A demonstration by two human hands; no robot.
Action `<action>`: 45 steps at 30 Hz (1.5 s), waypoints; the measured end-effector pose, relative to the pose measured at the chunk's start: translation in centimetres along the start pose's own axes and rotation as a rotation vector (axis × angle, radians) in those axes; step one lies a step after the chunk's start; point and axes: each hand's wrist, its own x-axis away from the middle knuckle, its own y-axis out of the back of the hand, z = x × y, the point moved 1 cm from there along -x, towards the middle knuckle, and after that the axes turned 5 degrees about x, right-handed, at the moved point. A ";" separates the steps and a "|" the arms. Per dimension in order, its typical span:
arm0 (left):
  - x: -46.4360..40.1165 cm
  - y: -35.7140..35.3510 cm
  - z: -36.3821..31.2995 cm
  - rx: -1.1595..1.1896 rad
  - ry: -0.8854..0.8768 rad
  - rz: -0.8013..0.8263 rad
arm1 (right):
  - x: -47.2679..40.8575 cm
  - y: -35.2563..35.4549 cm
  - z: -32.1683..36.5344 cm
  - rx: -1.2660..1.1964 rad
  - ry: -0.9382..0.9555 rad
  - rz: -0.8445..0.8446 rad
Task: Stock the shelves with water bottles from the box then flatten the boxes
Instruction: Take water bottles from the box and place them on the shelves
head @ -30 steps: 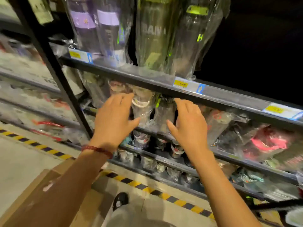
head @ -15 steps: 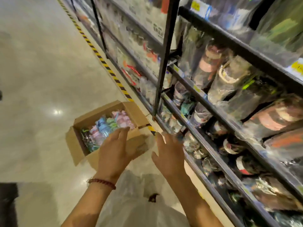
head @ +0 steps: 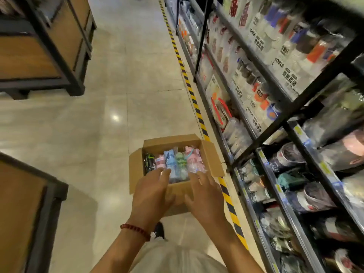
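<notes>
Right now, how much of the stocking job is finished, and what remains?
Done: the shelves already hold many wrapped bottles. In hand: both hands, left hand and right hand, reach open toward the box, gripping nothing. Left: the bottles lying in it still need shelving, and the box is not flattened.

Both hands came off the wrapped bottles on the shelf (head: pixel 307 170) and dropped toward the open cardboard box (head: pixel 211 160) on the floor. Left hand (head: pixel 152 191) and right hand (head: pixel 204 196) ended up over the box's near edge, fingers spread, reaching at the wrapped water bottles (head: pixel 176 164) inside. View swung from shelf face to aisle.
</notes>
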 end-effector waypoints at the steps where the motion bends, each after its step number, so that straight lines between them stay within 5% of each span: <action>1: -0.6 0.3 1.0 0.012 0.022 0.004 | -0.9 -0.4 0.8 -0.001 0.017 -0.003; 11: -6.4 -0.2 6.0 -0.012 0.146 0.081 | -7.8 -2.2 2.4 0.018 0.076 0.112; 24: -21.1 -6.7 7.0 0.059 0.357 0.209 | -22.6 -9.3 -5.7 -0.047 0.131 0.345; 34: -29.2 -21.7 16.5 0.074 0.554 0.407 | -32.2 -27.9 -10.7 -0.046 0.153 0.687; 40: -33.3 -34.9 21.9 0.057 0.590 0.648 | -35.2 -41.3 -14.8 -0.007 0.004 0.793; 45: -34.7 -45.2 25.2 0.287 0.884 0.718 | -35.4 -50.8 -18.7 -0.022 -0.234 0.883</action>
